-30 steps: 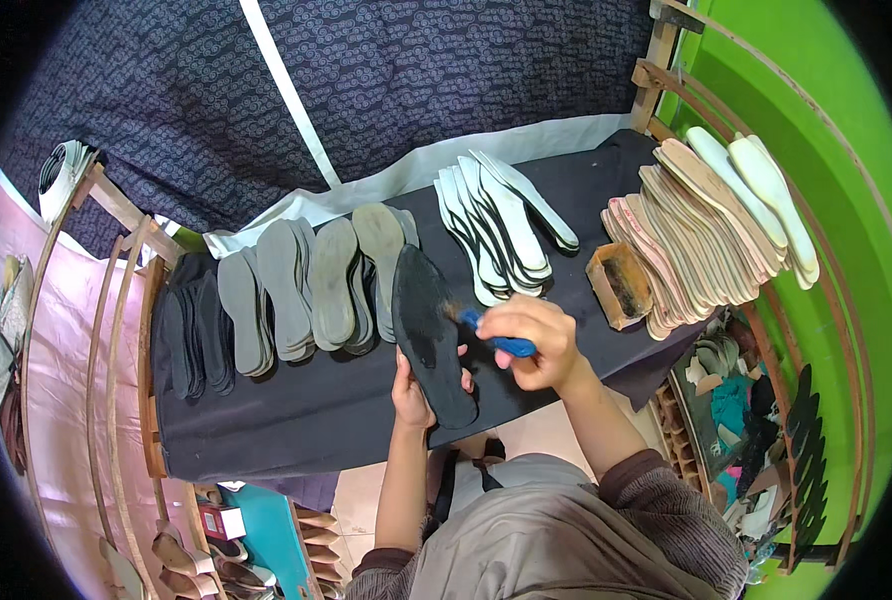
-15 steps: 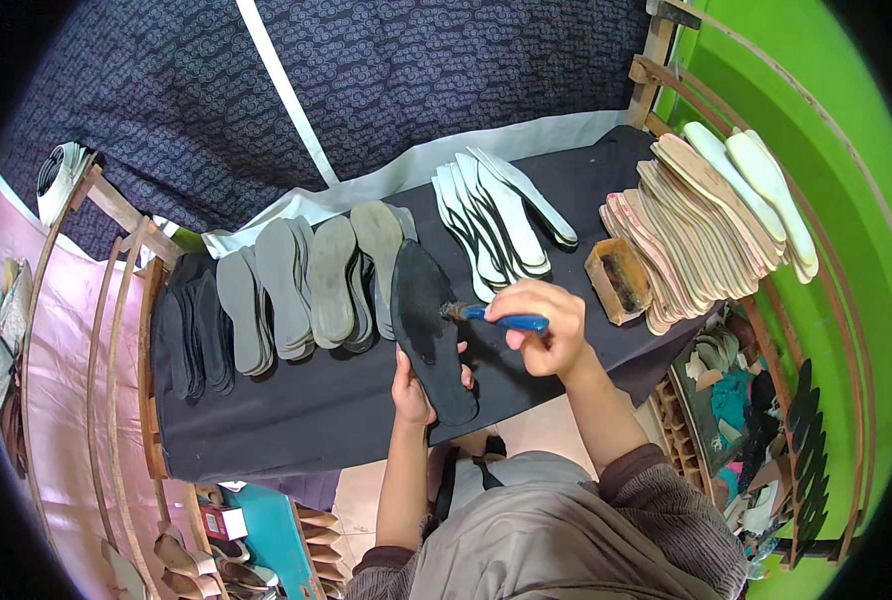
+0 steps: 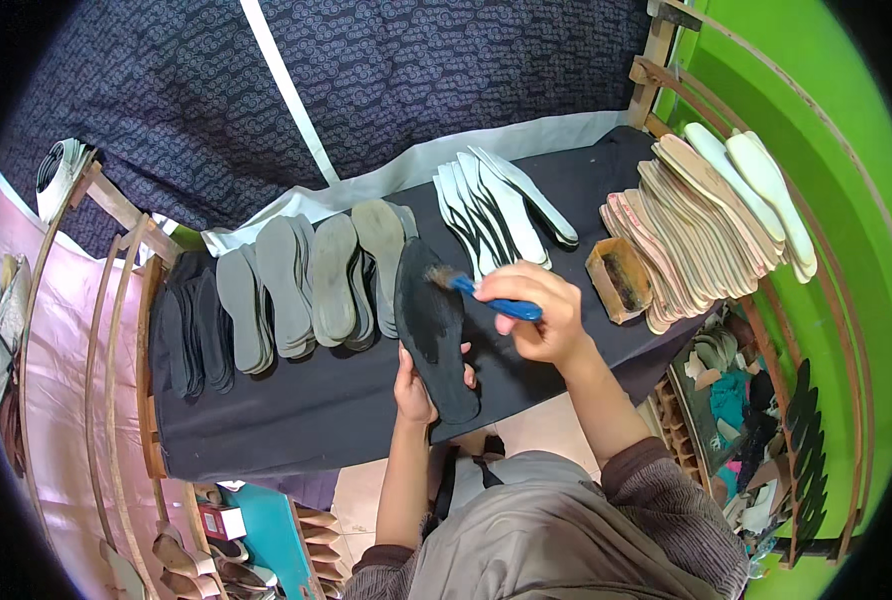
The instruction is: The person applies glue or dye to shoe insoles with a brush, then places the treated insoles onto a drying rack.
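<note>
A black shoe sole (image 3: 434, 320) is held up over the table's front edge, with my left hand (image 3: 416, 390) closed round its lower half, thumb on one side and fingers on the other. Part of its dark face looks wet. In my right hand (image 3: 543, 310) is a blue-handled brush (image 3: 506, 305), gripped near the bristles. The bristle tip lies against the upper part of the sole. Grey soles (image 3: 286, 290) stand in overlapping rows just left of the held one, and white-topped soles (image 3: 506, 210) lie behind my right hand.
A black cloth covers the table (image 3: 276, 425). Toward its right end, an open cardboard box (image 3: 619, 280) with a dark-stained inside sits beside a long row of beige insoles (image 3: 701, 230). Black soles (image 3: 196, 330) lie at the left end. Wooden racks (image 3: 151, 370) flank the table.
The brush has moved up and slightly left along the sole, from its middle edge toward its upper part. My left hand and the sole have barely shifted.
</note>
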{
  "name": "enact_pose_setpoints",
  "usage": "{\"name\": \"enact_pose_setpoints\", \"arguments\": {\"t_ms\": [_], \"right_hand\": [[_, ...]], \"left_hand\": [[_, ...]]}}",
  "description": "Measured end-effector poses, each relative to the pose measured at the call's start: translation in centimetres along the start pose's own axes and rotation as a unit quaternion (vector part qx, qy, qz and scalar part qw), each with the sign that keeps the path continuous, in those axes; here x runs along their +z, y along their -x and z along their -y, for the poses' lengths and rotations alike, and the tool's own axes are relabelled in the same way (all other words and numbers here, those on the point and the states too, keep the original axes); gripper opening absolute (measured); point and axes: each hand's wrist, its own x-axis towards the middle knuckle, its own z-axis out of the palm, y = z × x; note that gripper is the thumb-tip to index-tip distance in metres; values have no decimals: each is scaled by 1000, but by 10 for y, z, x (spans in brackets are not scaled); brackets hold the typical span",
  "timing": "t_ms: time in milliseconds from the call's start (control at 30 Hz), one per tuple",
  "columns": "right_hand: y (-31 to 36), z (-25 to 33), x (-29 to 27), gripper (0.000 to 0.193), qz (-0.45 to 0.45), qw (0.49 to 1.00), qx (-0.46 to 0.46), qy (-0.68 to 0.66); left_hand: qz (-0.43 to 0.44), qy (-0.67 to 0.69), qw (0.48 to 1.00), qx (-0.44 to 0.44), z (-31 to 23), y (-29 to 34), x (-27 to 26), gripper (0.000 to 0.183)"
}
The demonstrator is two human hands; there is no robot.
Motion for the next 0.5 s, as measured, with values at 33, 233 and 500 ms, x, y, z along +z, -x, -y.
{"name": "enact_pose_setpoints", "arguments": {"t_ms": [33,233,500], "right_hand": [[-4,-1,4,17,-9,1000,-10,9],[16,3,6,19,68,997,-16,-25],[15,6,23,30,79,993,-90,7]], "left_hand": [[2,-10,1000,8,0,0,2,52],[-13,-32,999,31,0,0,10,50],[116,38,992,27,2,2,-4,55]]}}
